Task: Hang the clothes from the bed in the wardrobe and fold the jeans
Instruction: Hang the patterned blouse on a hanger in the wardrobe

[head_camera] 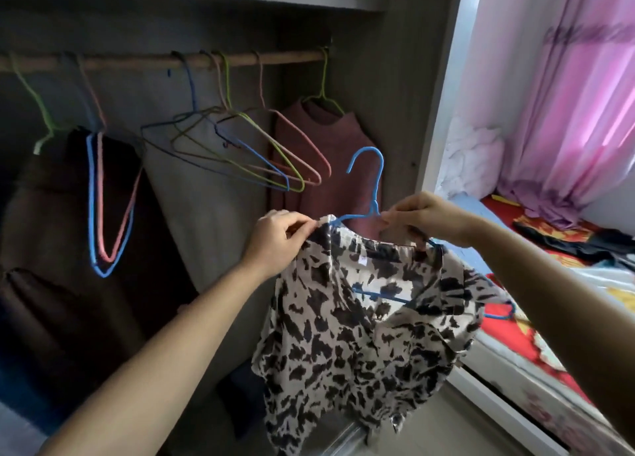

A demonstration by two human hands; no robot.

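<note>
ur left hand (275, 239) pinches patterned top (360, 335) collar | right hand (426, 215) grips blue hanger (372, 187) neck | risk: right shoulder looks half-seated, cld slip off b4 the rod (154, 62)

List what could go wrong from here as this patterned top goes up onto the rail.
1. The patterned top sits bunched on the blue hanger, whose right end pokes out bare, so it may slide off when lifted.
2. The left hand only pinches the neckline; a loose grip could let that shoulder slip.
3. Empty hangers crowd the rail and could snag the hook.
</note>
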